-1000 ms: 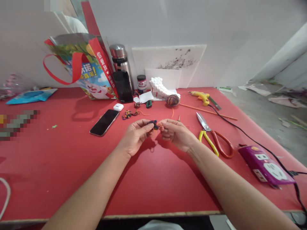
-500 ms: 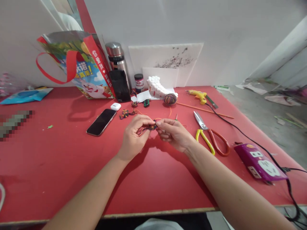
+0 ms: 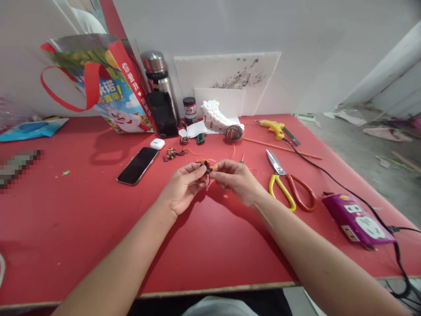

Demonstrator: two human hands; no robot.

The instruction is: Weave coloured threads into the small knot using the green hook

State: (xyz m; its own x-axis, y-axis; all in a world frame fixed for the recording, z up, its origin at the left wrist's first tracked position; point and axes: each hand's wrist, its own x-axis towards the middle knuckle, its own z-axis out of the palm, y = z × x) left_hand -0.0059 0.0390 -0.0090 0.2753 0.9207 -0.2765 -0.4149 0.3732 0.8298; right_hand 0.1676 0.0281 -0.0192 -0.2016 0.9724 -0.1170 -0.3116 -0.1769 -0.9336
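Between my hands, above the red table, is a small multicoloured yarn piece [image 3: 206, 166] in dark, orange and yellow strands. My left hand [image 3: 186, 184] pinches it from the left, thumb on top. From the right, the thumb and forefinger of my right hand [image 3: 235, 177] close on its edge; a dark strand dangles beneath. A similar yarn piece [image 3: 170, 154] lies on the table beyond my left hand. Farther back rests a ball of variegated yarn [image 3: 233, 132], with an orange strand trailing from it. A thin tool with a green handle [image 3: 242, 160] lies just past my right hand.
Scissors [image 3: 283, 182] and a purple power box [image 3: 358, 219] with a black cord lie to the right. A yellow glue gun [image 3: 272, 127] is behind them. At left are a phone [image 3: 138, 166], an earbud case [image 3: 157, 144] and a bag [image 3: 121, 105]. A steel thermos [image 3: 161, 79] stands behind.
My left hand has turned so its thumb lies over the yarn piece, which now shows more of its orange side. The fingers of my right hand have stayed at its edge.
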